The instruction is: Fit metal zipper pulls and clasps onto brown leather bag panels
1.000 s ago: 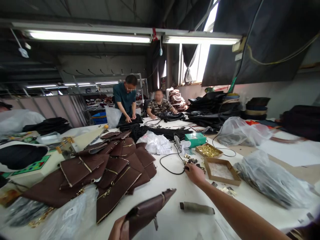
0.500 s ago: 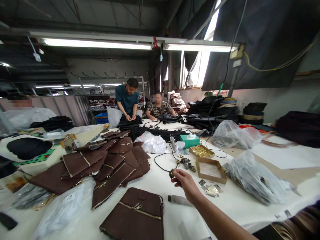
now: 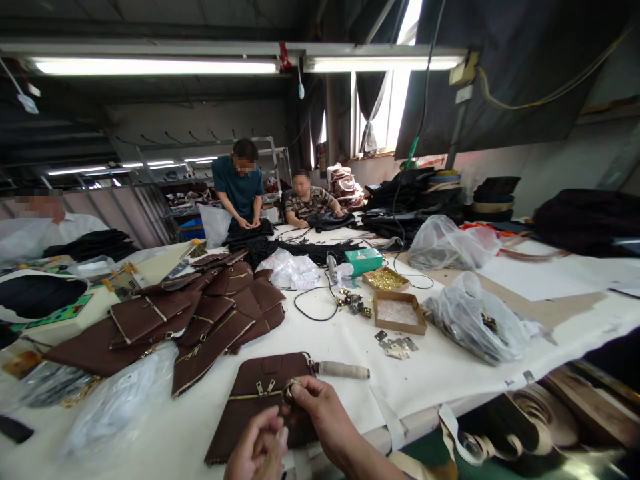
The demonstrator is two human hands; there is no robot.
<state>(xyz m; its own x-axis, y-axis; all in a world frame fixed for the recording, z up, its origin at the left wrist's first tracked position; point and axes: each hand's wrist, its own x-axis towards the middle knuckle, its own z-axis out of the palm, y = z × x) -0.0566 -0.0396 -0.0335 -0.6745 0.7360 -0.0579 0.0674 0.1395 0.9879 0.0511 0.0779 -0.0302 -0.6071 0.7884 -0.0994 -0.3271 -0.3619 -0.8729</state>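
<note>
A brown bag piece (image 3: 245, 427) with a gold zip across it lies flat on the table in front of me. Over its right part is my right hand (image 3: 320, 407), thumb and fingers closed on a small brass-coloured metal fitting (image 3: 288, 393); it looks like a bag clasp, partly hidden by the fingers. My left hand (image 3: 263, 443) is just below and to the left, fingers loosely curled and apart, with nothing visible in them. Beside the bag piece's upper right corner lies a tool with a wrapped grey handle (image 3: 345, 370).
Brown bags (image 3: 215, 303) are heaped on the left, a clear plastic bag (image 3: 120, 400) nearer me. Rightward are loose metal fittings (image 3: 354, 303), flat metal plates (image 3: 397, 347), an open cardboard box (image 3: 400, 327) and a filled plastic bag (image 3: 475, 323). Co-workers (image 3: 240, 183) are across the table.
My right hand has come back from beside the loose fittings to above the brown bag piece, still holding the metal fitting. My left hand has come into view. The camera has tilted down.
</note>
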